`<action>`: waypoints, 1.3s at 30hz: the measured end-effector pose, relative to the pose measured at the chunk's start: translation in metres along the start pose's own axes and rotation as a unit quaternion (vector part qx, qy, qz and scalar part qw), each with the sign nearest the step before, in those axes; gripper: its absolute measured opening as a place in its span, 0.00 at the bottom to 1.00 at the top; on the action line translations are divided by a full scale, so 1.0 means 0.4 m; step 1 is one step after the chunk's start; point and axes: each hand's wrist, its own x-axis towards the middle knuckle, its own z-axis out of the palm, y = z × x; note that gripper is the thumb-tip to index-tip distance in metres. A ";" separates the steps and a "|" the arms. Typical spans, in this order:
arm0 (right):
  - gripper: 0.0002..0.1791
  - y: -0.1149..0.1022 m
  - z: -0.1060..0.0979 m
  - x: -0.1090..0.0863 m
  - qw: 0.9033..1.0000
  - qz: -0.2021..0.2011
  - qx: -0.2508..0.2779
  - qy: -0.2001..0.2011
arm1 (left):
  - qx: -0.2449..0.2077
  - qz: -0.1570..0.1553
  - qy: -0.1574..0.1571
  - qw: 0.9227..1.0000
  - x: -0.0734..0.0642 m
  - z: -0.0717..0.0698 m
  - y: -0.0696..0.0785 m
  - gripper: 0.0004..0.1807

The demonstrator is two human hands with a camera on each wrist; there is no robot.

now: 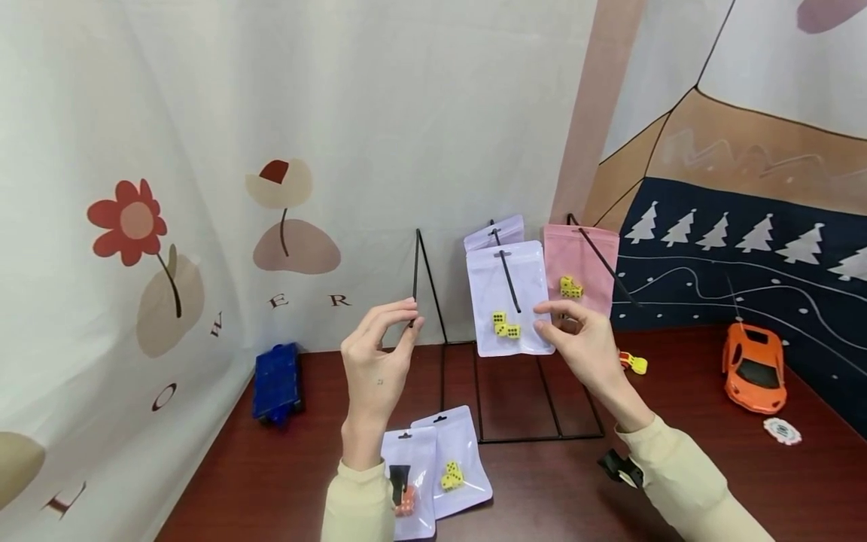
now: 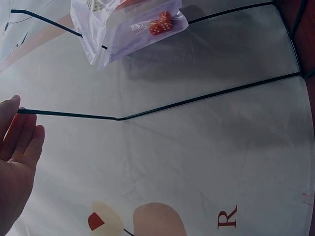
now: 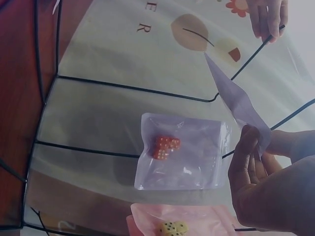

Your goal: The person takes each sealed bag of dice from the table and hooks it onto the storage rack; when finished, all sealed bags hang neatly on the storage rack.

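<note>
My left hand (image 1: 378, 365) pinches the tip of the left prong (image 2: 69, 114) of a black wire display rack (image 1: 442, 384). With thumb and fingers, my right hand (image 1: 584, 339) pinches the right edge of a light purple zip bag (image 1: 484, 282) of yellow dice. That bag is on the middle prong, which passes through its hang hole. Behind it on the same prong hangs another purple bag (image 3: 197, 132) with red dice, mostly hidden in the head view. A pink bag (image 1: 596, 260) with yellow dice hangs from the right prong.
Two purple bags lie overlapping on the table: one (image 1: 467, 433) with yellow dice, the other (image 1: 416, 444) with orange-red dice, partly behind my left sleeve. A blue toy (image 1: 276, 382) stands left. An orange toy car (image 1: 755, 369), a poker chip (image 1: 782, 430) and a small yellow-red toy (image 1: 634, 363) lie right.
</note>
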 end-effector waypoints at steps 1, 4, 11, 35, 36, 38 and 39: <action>0.09 0.000 0.001 0.002 1.000 0.000 -0.001 0.000 | 0.001 0.000 0.000 1.000 0.000 -0.001 0.000 0.09; 0.09 0.003 0.002 0.006 1.000 0.000 -0.004 -0.002 | 0.005 0.000 0.000 1.000 0.001 -0.002 -0.001 0.09; 0.09 0.009 0.010 0.016 1.000 -0.003 -0.007 0.003 | 0.009 -0.002 -0.004 1.000 0.000 -0.003 0.002 0.09; 0.10 -0.041 0.037 0.049 0.999 -0.014 0.025 0.021 | 0.017 0.005 -0.006 1.000 0.000 -0.005 0.004 0.09; 0.10 -0.048 0.038 0.050 0.999 -0.011 0.023 0.022 | 0.018 0.005 -0.007 1.000 0.000 -0.006 0.004 0.09; 0.10 -0.050 0.040 0.053 0.999 -0.001 0.021 0.026 | 0.019 0.003 -0.009 1.000 -0.001 -0.005 0.004 0.09; 0.10 -0.050 0.041 0.055 0.999 0.001 0.019 0.028 | 0.020 0.002 -0.009 1.000 -0.001 -0.006 0.004 0.09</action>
